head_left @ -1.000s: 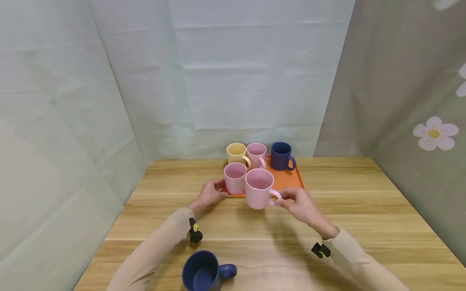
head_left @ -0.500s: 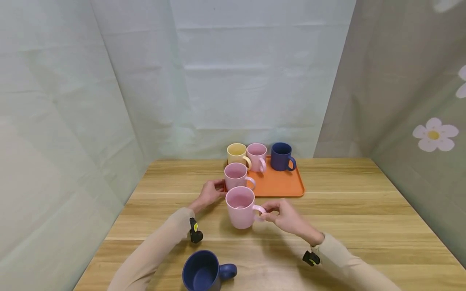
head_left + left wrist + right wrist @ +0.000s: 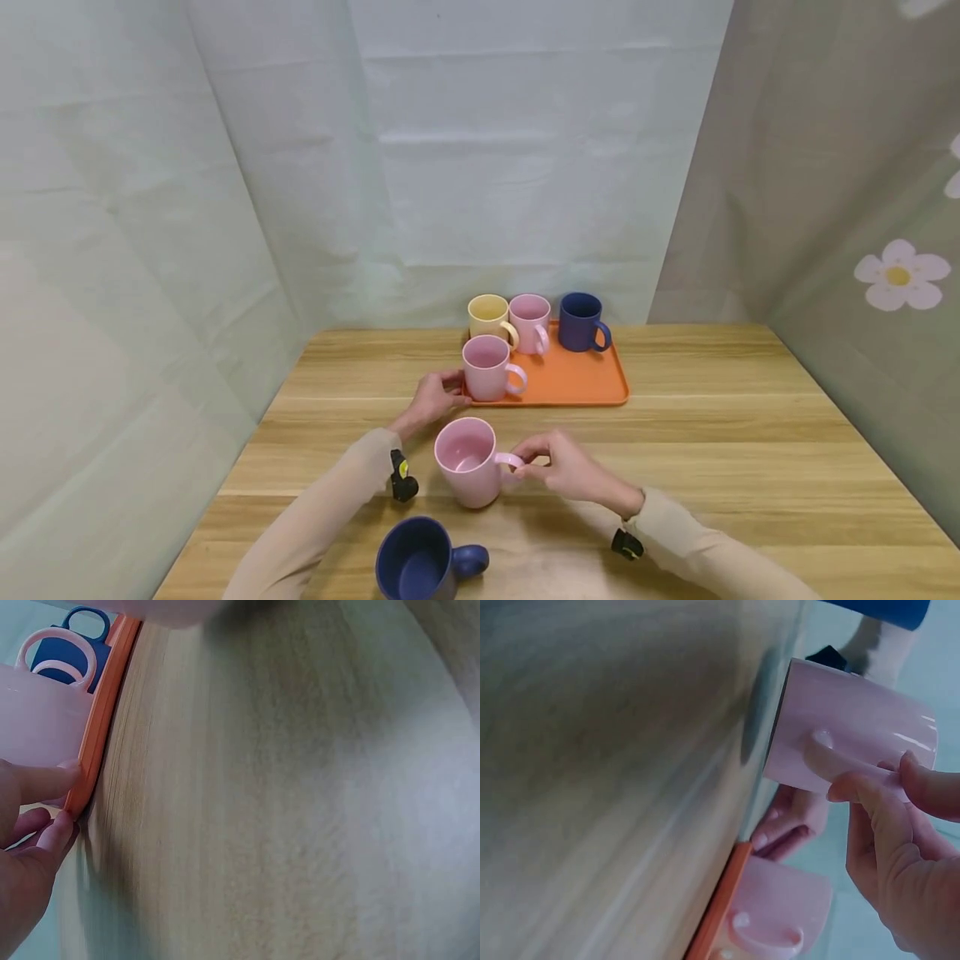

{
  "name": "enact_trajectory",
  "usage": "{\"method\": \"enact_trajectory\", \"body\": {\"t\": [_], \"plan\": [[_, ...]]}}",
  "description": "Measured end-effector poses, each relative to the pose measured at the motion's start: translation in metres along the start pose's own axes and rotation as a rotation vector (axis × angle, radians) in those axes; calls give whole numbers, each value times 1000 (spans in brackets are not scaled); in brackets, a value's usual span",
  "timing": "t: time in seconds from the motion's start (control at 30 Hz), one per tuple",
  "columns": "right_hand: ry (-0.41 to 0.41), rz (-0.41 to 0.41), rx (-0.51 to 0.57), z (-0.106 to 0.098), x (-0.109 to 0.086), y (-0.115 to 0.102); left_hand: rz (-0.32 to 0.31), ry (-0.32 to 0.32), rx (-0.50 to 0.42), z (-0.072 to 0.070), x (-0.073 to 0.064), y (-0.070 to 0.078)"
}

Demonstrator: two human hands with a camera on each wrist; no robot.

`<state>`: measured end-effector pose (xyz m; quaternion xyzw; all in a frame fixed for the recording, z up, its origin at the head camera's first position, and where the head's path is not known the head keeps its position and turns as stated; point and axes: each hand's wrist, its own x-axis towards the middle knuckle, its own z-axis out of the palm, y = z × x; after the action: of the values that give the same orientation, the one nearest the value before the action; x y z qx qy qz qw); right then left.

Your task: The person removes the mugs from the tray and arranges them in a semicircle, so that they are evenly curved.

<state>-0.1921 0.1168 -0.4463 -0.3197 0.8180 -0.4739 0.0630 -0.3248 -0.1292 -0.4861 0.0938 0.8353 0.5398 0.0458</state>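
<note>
My right hand [image 3: 573, 472] pinches the handle of a pink mug [image 3: 469, 467], holding it tilted in front of the tray. In the right wrist view, thumb and fingers close round that handle, and the mug's base hangs close over the wood, with a shadow beneath. My left hand [image 3: 432, 397] grips the front left corner of an orange tray [image 3: 577, 385]; the left wrist view has fingertips on both sides of its rim [image 3: 88, 761]. Beside that hand, a second pink mug [image 3: 486, 372] stands upright on the tray, handle to the right.
A yellow mug [image 3: 487, 317], another pink mug [image 3: 528, 321] and a navy mug [image 3: 579, 321] line the tray's back edge. Nearest me, a larger-looking navy mug [image 3: 416, 562] stands on the wooden table [image 3: 735, 433]. Cloth hangs behind and at both sides.
My right hand has carried the pink mug from over the tray's front edge toward me and to the left, uncovering the tray's front. My left hand has stayed at the tray corner.
</note>
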Motion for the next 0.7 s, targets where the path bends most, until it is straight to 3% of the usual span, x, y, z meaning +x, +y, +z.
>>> {"method": "enact_trajectory", "body": {"t": [0.23, 0.5, 0.7], "plan": [[-46, -8, 1, 12, 3, 0, 23, -7, 19, -1, -2, 1], [-72, 21, 32, 18, 5, -2, -4, -8, -27, -1, -3, 3], [-142, 38, 93, 17, 5, 1, 10, -8, -13, -2, -2, 1]]}}
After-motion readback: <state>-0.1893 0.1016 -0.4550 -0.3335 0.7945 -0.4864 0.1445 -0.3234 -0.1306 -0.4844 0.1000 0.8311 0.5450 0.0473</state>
